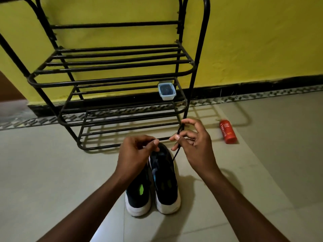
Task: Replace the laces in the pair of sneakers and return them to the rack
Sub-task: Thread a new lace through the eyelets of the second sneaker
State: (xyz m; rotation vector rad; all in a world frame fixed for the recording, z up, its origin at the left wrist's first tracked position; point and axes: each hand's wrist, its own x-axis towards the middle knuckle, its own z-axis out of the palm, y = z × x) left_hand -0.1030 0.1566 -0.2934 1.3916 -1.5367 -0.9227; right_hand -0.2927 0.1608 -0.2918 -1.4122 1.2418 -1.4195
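Left hand (pixel 138 151), centre frame, fingers curled, pinches at the far end of the right sneaker (pixel 166 173); lace or upper, cannot tell. The pair stands on the floor (pixel 52 172) at lower centre, long axis running up-frame toward the rack (pixel 111 81). The lace (pixel 175 152) rises up-right from that sneaker into the right hand (pixel 195 142), which pinches it and is likely the puller.

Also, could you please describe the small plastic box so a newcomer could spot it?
Start at the black rack against the yellow wall. On its middle shelf, right end, sits a small clear box with dark contents, the only thing on the rack.
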